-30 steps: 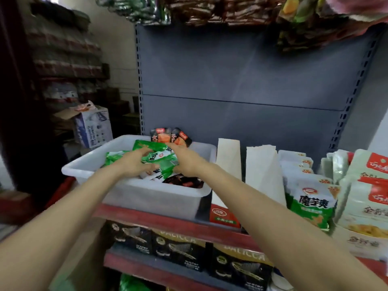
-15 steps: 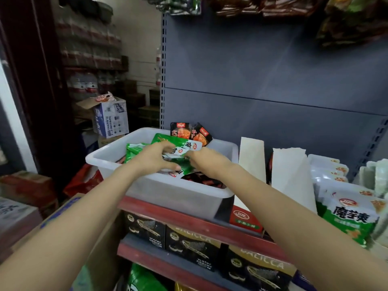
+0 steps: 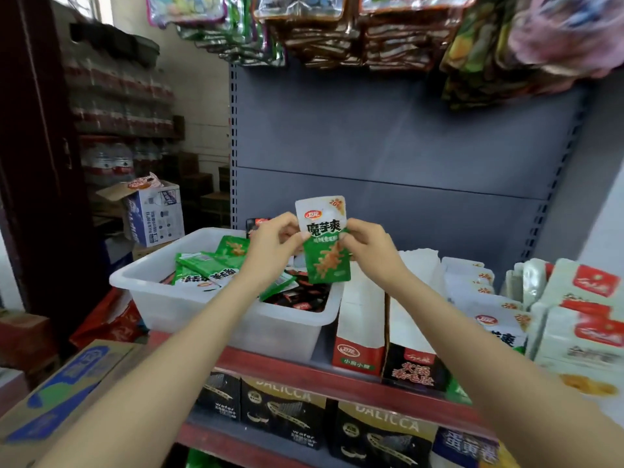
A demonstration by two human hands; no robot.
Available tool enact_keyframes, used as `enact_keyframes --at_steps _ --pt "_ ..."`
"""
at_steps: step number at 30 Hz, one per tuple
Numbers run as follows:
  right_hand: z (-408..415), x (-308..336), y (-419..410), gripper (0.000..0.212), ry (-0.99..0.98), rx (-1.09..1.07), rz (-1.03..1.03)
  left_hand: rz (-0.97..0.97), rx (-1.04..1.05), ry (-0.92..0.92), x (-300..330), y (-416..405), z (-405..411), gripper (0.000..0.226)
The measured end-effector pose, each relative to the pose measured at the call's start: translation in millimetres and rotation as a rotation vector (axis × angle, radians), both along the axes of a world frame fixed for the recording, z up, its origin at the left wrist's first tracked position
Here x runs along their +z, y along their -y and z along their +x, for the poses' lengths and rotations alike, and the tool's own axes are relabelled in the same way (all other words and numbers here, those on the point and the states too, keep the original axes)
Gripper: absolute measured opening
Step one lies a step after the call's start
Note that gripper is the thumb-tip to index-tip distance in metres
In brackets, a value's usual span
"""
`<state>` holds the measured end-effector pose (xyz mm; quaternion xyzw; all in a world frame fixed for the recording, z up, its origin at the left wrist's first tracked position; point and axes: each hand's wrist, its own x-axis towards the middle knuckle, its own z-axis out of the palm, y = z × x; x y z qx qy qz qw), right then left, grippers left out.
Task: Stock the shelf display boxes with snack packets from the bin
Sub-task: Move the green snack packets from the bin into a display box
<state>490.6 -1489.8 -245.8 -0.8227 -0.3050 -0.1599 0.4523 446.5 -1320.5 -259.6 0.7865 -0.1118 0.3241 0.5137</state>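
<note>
A white and green snack packet (image 3: 324, 241) is held upright above the right end of the white plastic bin (image 3: 189, 298). My left hand (image 3: 273, 241) pinches its left edge and my right hand (image 3: 366, 246) pinches its right edge. The bin sits on the red-edged shelf and holds several green packets (image 3: 206, 265) and dark red ones (image 3: 300, 295). Right of the bin stand two tall display boxes, one with a red front (image 3: 358, 356) and one with a black front (image 3: 415, 369). Further right, a box (image 3: 499, 329) holds matching green and white packets.
White and red packs (image 3: 580, 312) fill the shelf's right end. Black wafer boxes (image 3: 283, 417) line the shelf below. Bagged snacks (image 3: 337, 32) hang overhead. A cardboard carton (image 3: 67, 383) sits at lower left, and stacked crates and an open box (image 3: 155, 211) stand behind on the left.
Both hands rose out of the bin with one green and white packet, now held upright between them. The view shifted so more of the shelf's right side shows.
</note>
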Motion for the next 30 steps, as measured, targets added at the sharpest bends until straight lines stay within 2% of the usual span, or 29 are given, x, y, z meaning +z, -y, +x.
enact_keyframes --at_steps 4,14,17,19,22,24,27,30 --pt "-7 13 45 0.015 -0.018 -0.071 0.119 -0.008 -0.075 0.051 14 46 7 0.013" --pt "-23 24 165 0.015 0.187 -0.352 -0.031 -0.081 -0.233 0.001 21 168 33 0.005" --pt "-22 24 190 0.014 0.144 -0.412 -0.118 -0.025 -0.262 -0.017 18 190 35 0.003" --pt "-21 24 201 0.022 0.096 -0.405 -0.152 0.031 -0.274 -0.059 15 198 36 0.006" --pt "-25 25 207 0.04 0.106 -0.384 -0.153 0.13 -0.297 -0.2 10 203 37 0.003" --pt "-26 25 208 0.039 0.121 -0.36 -0.157 0.202 -0.32 -0.276 5 204 37 0.004" --pt "-21 24 207 0.022 0.152 -0.407 -0.351 0.248 -0.306 -0.283 3 204 35 0.016" --pt "-19 20 205 0.017 0.13 -0.4 -0.52 0.245 -0.232 -0.173 4 204 36 0.031"
